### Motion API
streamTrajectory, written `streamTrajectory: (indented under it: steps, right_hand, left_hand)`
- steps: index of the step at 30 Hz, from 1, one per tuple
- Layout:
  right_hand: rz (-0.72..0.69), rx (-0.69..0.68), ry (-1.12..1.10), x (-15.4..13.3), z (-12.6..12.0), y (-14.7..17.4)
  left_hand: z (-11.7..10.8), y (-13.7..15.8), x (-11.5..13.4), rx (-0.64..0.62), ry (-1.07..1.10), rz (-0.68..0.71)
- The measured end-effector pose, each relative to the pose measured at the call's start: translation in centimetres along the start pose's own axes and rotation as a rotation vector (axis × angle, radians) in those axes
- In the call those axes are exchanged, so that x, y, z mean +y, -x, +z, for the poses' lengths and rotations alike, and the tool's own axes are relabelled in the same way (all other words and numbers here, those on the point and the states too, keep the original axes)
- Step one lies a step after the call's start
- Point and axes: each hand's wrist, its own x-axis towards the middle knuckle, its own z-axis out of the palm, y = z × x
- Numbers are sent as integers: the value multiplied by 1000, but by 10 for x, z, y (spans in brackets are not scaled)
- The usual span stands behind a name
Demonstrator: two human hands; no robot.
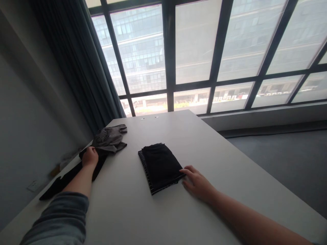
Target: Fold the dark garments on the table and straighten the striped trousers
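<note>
A folded black garment lies on the white table, on top of a dark folded cloth with a light grid pattern that shows along its edges. My right hand is at the stack's near right corner, its forefinger touching the black cloth and its thumb apart below. Over on the left, my left hand has its fingers closed on the near edge of a grey T-shirt, which lies loosely spread. Beneath that hand and forearm, a long black garment stretches along the table's left side, partly hidden.
The white table runs away toward a large window with dark frames. A dark curtain hangs at the back left beside a wall with a socket. Two small round fittings sit near the table's far edge.
</note>
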Motion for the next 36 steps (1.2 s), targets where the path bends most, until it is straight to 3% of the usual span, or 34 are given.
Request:
streamTrajectory:
  steps: [4, 7, 10, 14, 18, 22, 27, 31, 33, 36]
  right_hand:
    - [-7, 0, -34, 1, -3, -1]
    - [-7, 8, -63, 2, -4, -2]
    - [1, 14, -61, 1, -5, -2]
    - [-21, 18, -13, -4, -4, 1]
    - [-54, 4, 57, -7, -1, 2]
    - [-96, 21, 43, -9, 4, -10]
    - [-126, 40, -3, -9, 15, -40]
    - [-162, 72, -54, -6, 22, -58]
    - [-179, 77, -96, -4, 23, -62]
    - [-174, 76, -177, 1, 22, -66]
  left_hand:
    - [-61, -32, -32, 140, 18, -49]
    - [-77, -33, -61, 129, -3, -111]
    - [-60, -11, -84, -20, -29, -174]
    - [-14, 35, -95, -134, -52, -169]
    - [17, 60, -86, -191, -116, -79]
    - [23, 48, -76, -254, -133, -94]
    - [27, 27, -69, -170, -73, -154]
    - [29, 37, -51, -20, -56, -216]
    - [29, 51, -32, 54, -34, -155]
    - [25, 85, 12, 100, 11, 129]
